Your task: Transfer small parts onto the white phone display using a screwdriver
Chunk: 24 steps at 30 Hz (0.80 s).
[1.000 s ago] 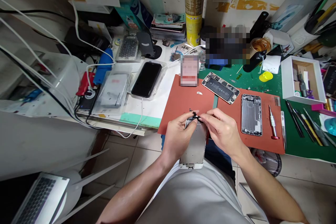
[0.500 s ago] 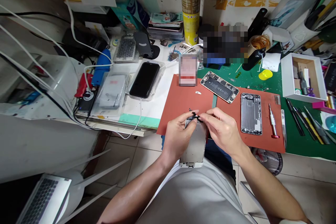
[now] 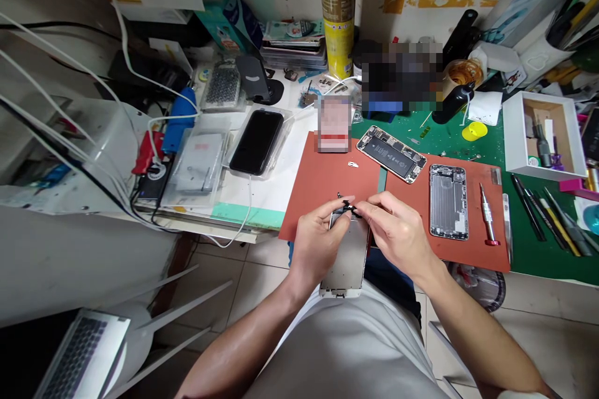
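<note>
Since the earlier frame, only the view has shifted slightly. Off the near edge of the red mat point(image 3: 318, 177), the left hand point(image 3: 322, 235) grips a phone panel point(image 3: 346, 255); the right hand point(image 3: 395, 221) pinches a small black part point(image 3: 347, 204) at its top. Right of the mat, a white box point(image 3: 511, 140) holds tools point(image 3: 543, 149).
</note>
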{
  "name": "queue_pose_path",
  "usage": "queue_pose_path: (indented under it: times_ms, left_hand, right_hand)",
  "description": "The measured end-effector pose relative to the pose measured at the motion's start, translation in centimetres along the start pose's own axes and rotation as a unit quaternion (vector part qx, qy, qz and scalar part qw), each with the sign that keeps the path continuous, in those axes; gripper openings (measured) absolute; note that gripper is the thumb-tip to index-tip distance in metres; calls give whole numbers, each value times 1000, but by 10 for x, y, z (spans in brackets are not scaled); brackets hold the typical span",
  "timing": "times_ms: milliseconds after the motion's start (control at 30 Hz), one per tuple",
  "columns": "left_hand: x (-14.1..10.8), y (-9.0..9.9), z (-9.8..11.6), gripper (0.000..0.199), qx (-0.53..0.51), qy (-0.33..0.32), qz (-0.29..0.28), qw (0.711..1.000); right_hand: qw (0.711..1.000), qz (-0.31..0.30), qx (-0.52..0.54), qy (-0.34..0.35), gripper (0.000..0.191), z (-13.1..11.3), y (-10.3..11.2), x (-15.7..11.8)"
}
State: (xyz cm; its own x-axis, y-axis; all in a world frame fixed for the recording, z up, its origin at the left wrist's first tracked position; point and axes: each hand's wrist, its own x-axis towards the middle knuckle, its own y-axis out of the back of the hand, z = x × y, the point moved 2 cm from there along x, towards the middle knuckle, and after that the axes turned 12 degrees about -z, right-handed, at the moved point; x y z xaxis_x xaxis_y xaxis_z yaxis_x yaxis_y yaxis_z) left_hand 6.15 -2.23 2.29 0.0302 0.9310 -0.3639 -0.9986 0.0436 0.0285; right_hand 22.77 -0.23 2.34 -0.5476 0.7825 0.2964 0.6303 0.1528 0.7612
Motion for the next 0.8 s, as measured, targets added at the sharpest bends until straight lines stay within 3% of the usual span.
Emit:
queue_pose_path:
  times_ms: [567, 700, 800]
  left_hand:
    - [1, -5, 4, 30, -59, 31, -5, 998]
    - [1, -4, 2, 33, -85, 45, -5, 995]
    - [0, -4, 2, 36, -114, 65, -20, 991]
  right_hand:
    - [999, 0, -43, -2, 26, 1, -3, -6]
    - [1000, -8, 16, -20, 25, -1, 1, -7]
    - [992, 21, 105, -68, 24, -3, 5, -9]
